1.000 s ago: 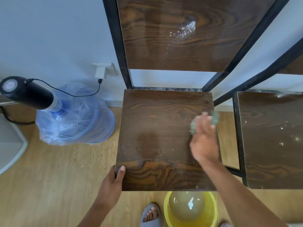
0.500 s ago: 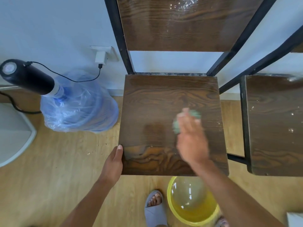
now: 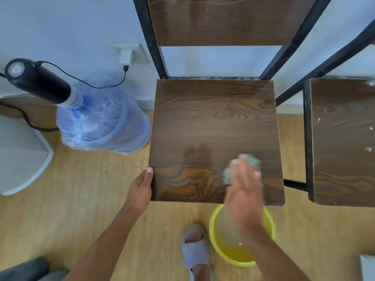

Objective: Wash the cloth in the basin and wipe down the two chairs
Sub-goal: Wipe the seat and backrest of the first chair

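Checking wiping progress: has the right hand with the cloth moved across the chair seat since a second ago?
Yes. The right hand and cloth moved from the seat's right edge toward its front edge.

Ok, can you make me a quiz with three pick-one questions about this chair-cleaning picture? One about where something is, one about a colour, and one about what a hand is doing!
1. Where is the basin?
A. on the chair seat
B. on the floor by the seat's front edge
C. on top of the water jug

2. What colour is the basin?
A. yellow
B. red
C. black

3. What is the left hand doing?
A. dipping in the water
B. holding the cloth
C. gripping the seat's front left corner

Answers:
1. B: the basin sits on the wooden floor, just in front of the chair seat.
2. A: its rim is bright yellow.
3. C: the left hand clasps the seat's corner, thumb on top, while the right hand presses the green cloth on the seat.
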